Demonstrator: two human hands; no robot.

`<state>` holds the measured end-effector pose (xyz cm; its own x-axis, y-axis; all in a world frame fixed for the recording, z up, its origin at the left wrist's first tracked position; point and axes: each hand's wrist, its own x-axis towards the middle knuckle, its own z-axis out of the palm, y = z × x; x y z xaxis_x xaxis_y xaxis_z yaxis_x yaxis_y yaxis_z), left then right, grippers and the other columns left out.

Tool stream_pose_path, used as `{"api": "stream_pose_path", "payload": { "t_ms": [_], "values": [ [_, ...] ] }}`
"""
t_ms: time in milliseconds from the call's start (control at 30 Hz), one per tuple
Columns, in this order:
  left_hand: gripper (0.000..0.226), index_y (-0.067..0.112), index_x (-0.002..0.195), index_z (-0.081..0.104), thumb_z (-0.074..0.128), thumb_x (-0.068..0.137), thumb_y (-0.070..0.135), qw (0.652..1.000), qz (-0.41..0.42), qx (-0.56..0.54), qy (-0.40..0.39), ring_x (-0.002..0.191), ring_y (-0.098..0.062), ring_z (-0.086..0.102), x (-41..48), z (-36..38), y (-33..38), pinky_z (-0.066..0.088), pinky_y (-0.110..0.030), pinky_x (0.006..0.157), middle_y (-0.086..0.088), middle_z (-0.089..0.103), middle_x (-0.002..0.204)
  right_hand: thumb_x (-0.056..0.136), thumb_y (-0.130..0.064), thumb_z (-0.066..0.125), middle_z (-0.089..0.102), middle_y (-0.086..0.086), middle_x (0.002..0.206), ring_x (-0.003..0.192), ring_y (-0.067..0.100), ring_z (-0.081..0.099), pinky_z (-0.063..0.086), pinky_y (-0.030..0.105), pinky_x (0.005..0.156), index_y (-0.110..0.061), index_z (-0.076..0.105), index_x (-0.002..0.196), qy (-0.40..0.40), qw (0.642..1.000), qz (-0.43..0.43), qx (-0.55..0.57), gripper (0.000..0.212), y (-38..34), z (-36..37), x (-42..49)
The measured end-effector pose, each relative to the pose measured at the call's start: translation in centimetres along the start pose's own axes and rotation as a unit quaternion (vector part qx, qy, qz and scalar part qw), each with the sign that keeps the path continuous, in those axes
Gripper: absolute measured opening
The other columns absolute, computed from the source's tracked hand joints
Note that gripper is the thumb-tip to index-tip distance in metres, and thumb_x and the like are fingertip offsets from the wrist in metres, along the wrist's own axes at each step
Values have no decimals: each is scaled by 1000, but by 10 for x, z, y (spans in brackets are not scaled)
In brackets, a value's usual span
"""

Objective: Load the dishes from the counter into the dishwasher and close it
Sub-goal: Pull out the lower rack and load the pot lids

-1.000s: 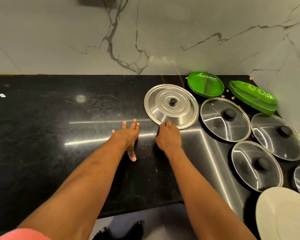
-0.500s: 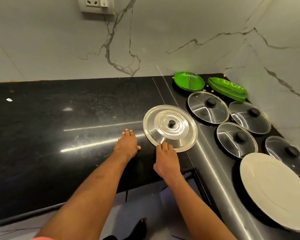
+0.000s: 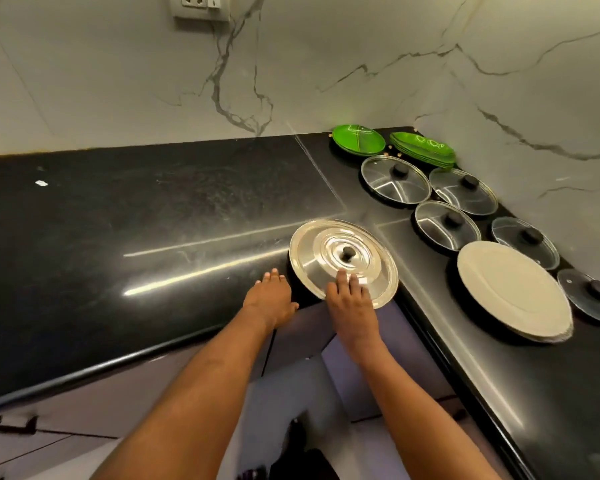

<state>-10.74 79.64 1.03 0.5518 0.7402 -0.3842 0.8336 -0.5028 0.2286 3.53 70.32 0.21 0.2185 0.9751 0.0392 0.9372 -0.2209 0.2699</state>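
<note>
- The steel lid [image 3: 343, 261] lies flat on the black tabletop [image 3: 153, 237] with its knob [image 3: 347, 252] up. It sits right at the front edge, close to the inside corner. Its near rim looks to poke a little past that edge.
- My right grip [image 3: 352, 306] is open. The fingers are straight and lie on the near part of the lid. They press on it and do not wrap round it.
- My left grip [image 3: 269, 299] is open too, flat on the tabletop just left of the lid. I cannot tell if it touches the rim.
- I think the lid is thin, stiff and light. It is shiny and smooth, so it may slip. It should not break.
- Good places to hold are the small dark knob, or the rim where it pokes out, thumb under and fingers on top.
- The knob is just past my right fingertips.
- The glass lids [image 3: 395, 180], a white plate [image 3: 513, 292] and green plates [image 3: 358, 140] lie to the right, well apart from both grips.
</note>
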Motion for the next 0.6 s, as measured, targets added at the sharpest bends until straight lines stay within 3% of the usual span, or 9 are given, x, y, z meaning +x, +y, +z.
{"api": "stream_pose_path", "payload": {
  "t_ms": [100,167,233,333,467,500,600],
  "values": [
    [78,5,156,12,45,99,47,997,43,38,54,151,-29,13,-26,16,-3,12,-43,121,-15,11,164,73,8,58,65,25,110,95,40,68,59,43,61,-6,55,95,137,982,72,107,26,10,-22,-14],
    [78,10,158,5,38,101,51,991,78,54,89,152,-27,2,-44,28,0,3,-44,123,-11,1,165,79,7,56,68,19,98,82,37,69,54,39,53,-8,54,97,228,937,177,198,24,16,-38,-31],
    [78,12,158,-2,33,101,54,986,102,67,117,152,-26,-7,-60,35,7,-2,-44,123,-9,-8,165,90,-1,52,69,16,94,81,40,66,48,40,56,-11,51,102,259,885,274,271,16,20,-49,-49],
    [79,14,157,-5,29,101,57,978,132,79,141,151,-27,-11,-81,40,24,-6,-46,122,-8,-13,164,96,-8,49,67,25,98,87,46,62,43,43,64,-4,49,111,284,789,412,357,16,27,-54,-86],
    [80,16,158,-5,22,98,62,972,157,95,148,151,-28,-11,-107,47,40,-8,-47,121,-8,-15,164,93,-10,53,61,25,118,106,41,58,39,37,77,1,47,118,262,591,567,510,27,44,-49,-140],
    [81,16,158,-4,14,95,65,970,162,101,150,151,-28,-11,-114,52,43,-9,-47,121,-8,-14,164,93,-10,54,61,23,118,108,39,57,39,35,80,0,48,118,254,558,582,533,28,46,-44,-158],
    [92,17,157,-3,-6,81,69,967,174,107,152,151,-26,-11,-139,69,48,-10,-48,120,-6,-12,164,91,-9,57,60,13,107,104,34,59,43,33,84,-5,50,109,237,506,584,588,20,44,-26,-209]
  ]
}}
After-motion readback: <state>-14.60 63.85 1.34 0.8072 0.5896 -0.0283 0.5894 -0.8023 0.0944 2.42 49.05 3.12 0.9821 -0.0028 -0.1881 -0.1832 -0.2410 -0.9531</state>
